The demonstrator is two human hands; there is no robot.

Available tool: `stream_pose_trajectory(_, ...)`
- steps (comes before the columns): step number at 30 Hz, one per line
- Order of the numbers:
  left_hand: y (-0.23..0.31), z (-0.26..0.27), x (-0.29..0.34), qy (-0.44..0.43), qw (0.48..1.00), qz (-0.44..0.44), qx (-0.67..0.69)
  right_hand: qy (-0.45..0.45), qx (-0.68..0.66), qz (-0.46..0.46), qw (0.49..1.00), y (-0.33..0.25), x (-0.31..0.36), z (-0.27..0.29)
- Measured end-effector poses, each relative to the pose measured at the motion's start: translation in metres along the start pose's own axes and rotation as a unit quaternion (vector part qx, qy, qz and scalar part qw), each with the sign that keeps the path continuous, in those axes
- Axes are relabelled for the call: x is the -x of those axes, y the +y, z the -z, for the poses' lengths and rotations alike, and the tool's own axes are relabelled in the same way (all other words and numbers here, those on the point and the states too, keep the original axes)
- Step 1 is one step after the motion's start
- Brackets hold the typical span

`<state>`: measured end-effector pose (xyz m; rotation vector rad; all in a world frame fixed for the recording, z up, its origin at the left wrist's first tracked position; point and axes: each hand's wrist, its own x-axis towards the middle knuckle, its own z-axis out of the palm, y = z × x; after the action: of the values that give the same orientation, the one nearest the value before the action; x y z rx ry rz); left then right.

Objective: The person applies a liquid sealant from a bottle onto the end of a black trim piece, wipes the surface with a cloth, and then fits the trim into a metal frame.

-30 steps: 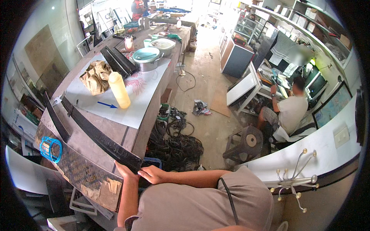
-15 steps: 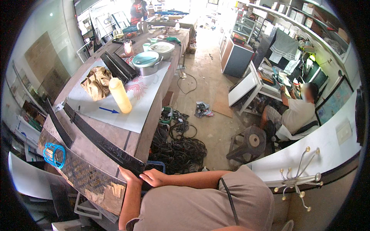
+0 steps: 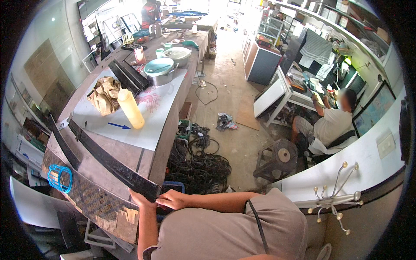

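Note:
A long black flat bar [image 3: 113,161] lies lengthwise along the left part of the workbench, its near end at the front edge by my body. My left hand [image 3: 141,199] grips that near end from its left side, the fingers partly hidden by the bar. At the end's right corner my right hand [image 3: 172,199] is closed, thumb against the bar and its other fingers curled. Left of the bar lies a second, shorter black strip [image 3: 66,146]. A white sheet with a blue arrow [image 3: 119,126] and red drawing covers the bench beyond.
A yellowish bottle [image 3: 131,109], crumpled brown paper [image 3: 105,95] and a lidded pot [image 3: 159,72] stand on the bench [image 3: 173,125]. A blue wire cage [image 3: 60,178] sits at its left corner. Tangled black cables [image 3: 203,167] lie on the floor. A seated person [image 3: 333,125] works at right.
My view has shifted slightly, so the bench scene sits a little further left. The bar's near end and both hands on it have moved slightly left and toward me.

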<state>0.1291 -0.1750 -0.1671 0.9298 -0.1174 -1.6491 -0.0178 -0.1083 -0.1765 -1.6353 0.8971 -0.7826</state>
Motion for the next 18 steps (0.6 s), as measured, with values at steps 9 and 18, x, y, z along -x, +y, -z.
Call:
stream_pose_trajectory(9, -0.001, 0.007, -0.004, -0.047, 0.999, -0.011, 0.011, 0.059, 0.056, 0.028, 0.996, -0.002, 0.000, -0.008)
stream_pose_trajectory(18, -0.001, -0.009, 0.011, 0.039, 0.996, -0.006, -0.077, 0.113, 0.102, 0.070, 0.986, -0.001, 0.000, -0.015)
